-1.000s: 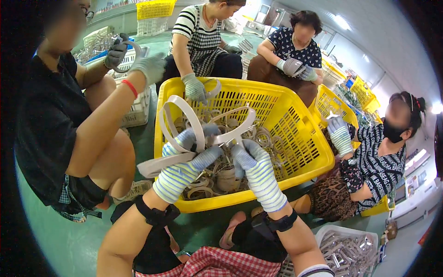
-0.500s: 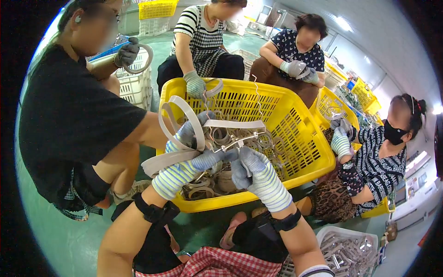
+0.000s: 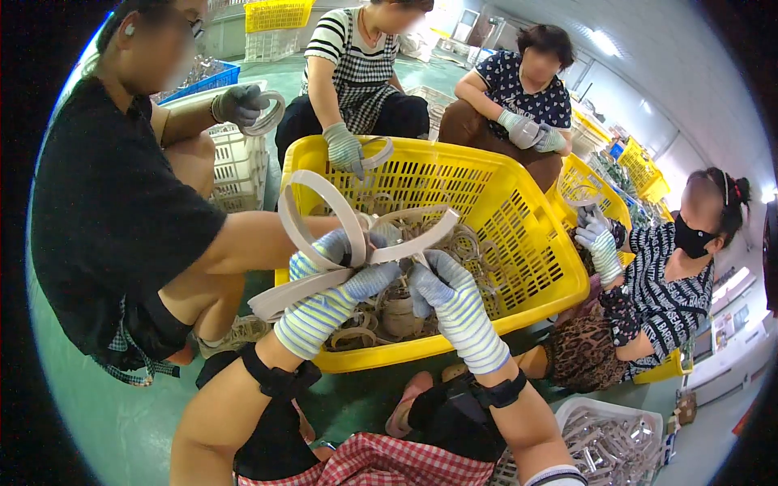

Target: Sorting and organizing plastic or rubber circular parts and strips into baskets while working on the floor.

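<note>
Over a yellow basket (image 3: 425, 354), my left hand (image 3: 324, 287) in a striped knit glove is closed around several flat grey-beige bands (image 3: 344, 202). Some of these curve up in loops, and a flat bunch (image 3: 288, 293) sticks out on the left below the thumb. One loose band (image 3: 417, 240) arcs rightward from between my hands. My right hand (image 3: 454, 296), gloved alike, pinches close beside my left fingertips. A small pale bit shows at its fingertips, but what it grips is mostly hidden.
Coiled bands (image 3: 397, 317) lie in the basket. A co-worker's arm (image 3: 267, 236) reaches in from the left; another's gloved hand (image 3: 346, 150) holds a band at the far rim. People sit around. A white crate (image 3: 567, 413) of metal pieces stands at lower right.
The bent metal wire piece between my hands is no longer seen there. The loose band now curves upward to the right. The left co-worker's hand holding looped bands has shifted slightly.
</note>
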A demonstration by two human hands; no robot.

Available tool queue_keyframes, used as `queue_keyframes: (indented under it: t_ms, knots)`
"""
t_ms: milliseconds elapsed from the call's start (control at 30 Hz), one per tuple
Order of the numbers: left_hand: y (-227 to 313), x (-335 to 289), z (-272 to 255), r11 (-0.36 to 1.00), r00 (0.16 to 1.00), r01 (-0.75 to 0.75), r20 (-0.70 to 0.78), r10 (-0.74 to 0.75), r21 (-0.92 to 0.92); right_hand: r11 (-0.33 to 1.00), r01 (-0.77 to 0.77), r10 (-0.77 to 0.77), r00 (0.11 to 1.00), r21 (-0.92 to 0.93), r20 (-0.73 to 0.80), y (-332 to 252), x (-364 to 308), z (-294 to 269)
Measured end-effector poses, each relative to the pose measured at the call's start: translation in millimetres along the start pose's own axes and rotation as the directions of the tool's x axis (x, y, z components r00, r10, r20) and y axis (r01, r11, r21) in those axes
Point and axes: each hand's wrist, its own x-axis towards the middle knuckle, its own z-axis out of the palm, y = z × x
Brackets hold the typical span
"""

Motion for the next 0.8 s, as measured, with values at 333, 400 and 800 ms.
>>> queue_keyframes:
  t_ms: [333,400,800]
  knots:
    - [-3,11,7,0.979,0.975,-0.193,-0.129,0.183,-0.071,0.945,-0.095,0.097,0.995,0.314,0.009,0,5,-10]
    - [-7,13,6,0.982,0.982,-0.169,-0.102,0.160,-0.089,0.908,-0.126,0.102,0.991,0.399,0.082,1,6,-15]
    - [-6,17,-4,0.977,0.988,-0.153,-0.023,0.151,-0.150,0.857,-0.275,0.164,0.947,0.435,0.276,0,5,-14]
